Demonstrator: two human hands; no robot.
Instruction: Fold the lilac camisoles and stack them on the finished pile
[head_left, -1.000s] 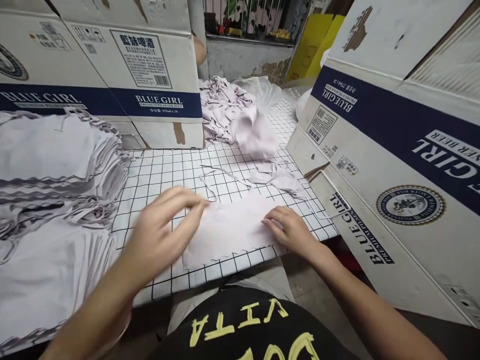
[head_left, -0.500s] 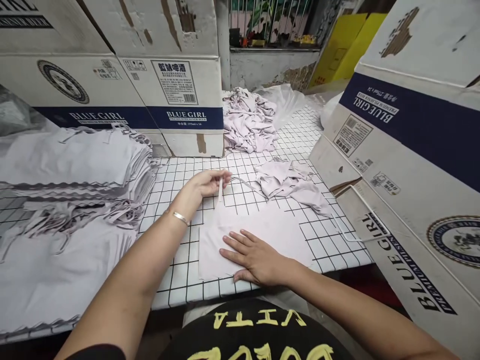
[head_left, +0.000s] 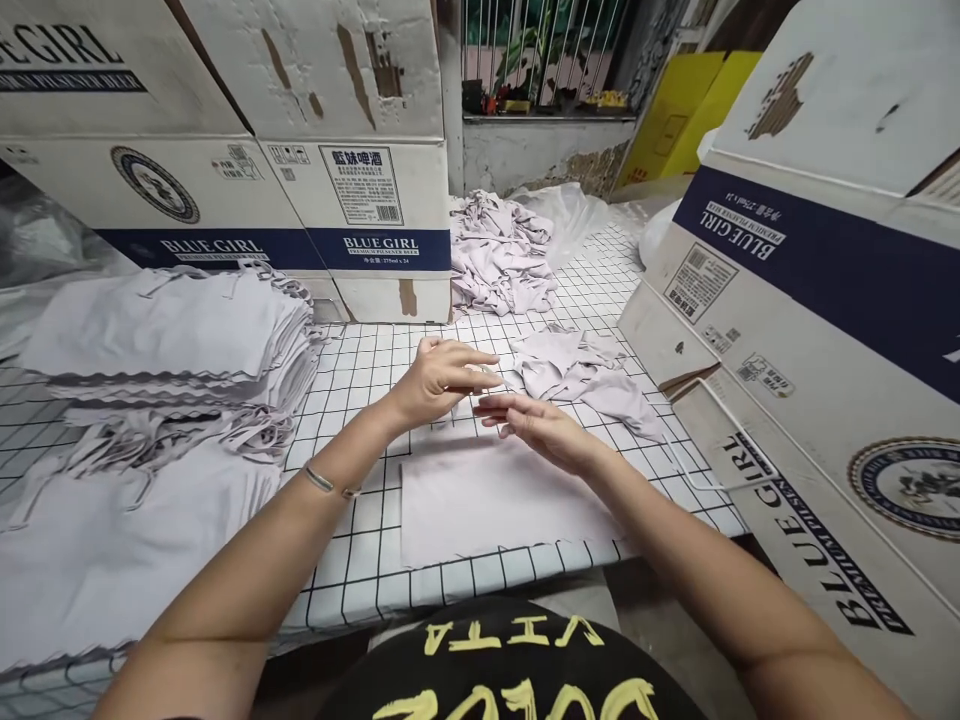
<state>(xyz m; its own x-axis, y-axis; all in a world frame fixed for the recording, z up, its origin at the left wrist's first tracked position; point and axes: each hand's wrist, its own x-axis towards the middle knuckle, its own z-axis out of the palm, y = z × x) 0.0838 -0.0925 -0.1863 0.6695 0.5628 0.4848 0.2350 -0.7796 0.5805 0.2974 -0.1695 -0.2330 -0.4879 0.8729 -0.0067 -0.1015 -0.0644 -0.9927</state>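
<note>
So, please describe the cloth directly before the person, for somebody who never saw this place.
Find the grid-patterned table, then its near edge by the black shirt. There, partly under the right hand, a pale pinkish cloth is spread. It lies flat, alone, unlike the stacked cloths at left and the crumpled cloths behind.

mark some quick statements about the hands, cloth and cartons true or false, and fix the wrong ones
1. The tablecloth has a grid pattern. True.
2. Both wrists are bare. False: a bracelet is on the left wrist.
3. The stacked cloths lie to the person's left. True.
4. Both hands rest on the stacked cloths. False: the left hand and right hand are near the flat cloth's far edge.
5. A crumpled heap lies beside the left carton. True.
</note>
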